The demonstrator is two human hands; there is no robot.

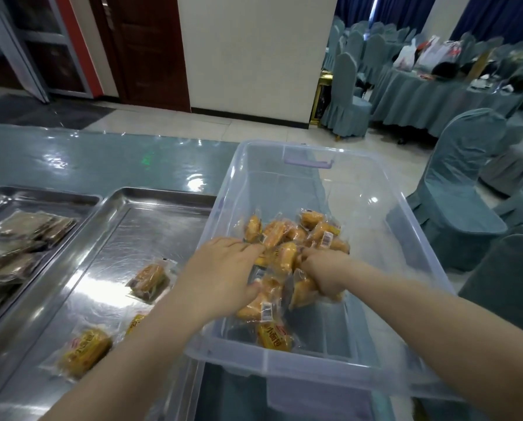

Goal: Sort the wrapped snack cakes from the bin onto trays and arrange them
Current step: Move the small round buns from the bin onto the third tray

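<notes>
Snack cakes [296, 238] in clear wrappers lie in a heap in the middle of the transparent bin [375, 205], and both my hands are inside it, on the near side of this heap. My left hand [224, 275] has the fingers curled over some packets, with the thumb under one of them, so it holds a small bunch. My right hand [325, 273] is closed like a fist around one or two wrapped cakes. The heap lies directly ahead of my knuckles, and one single packet [274, 335] rests apart, closer to the near wall of the bin. The steel tray [151, 199] where yellow cakes already lie stands just beside the bin on its left, so I think my left hand is the nearer one for the carrying. Three cakes are on this tray; the one by its near edge [82, 350] lies aslant. A further tray [41, 196] at the left edge of the worktop [102, 159] holds dark packets [17, 241].
</notes>
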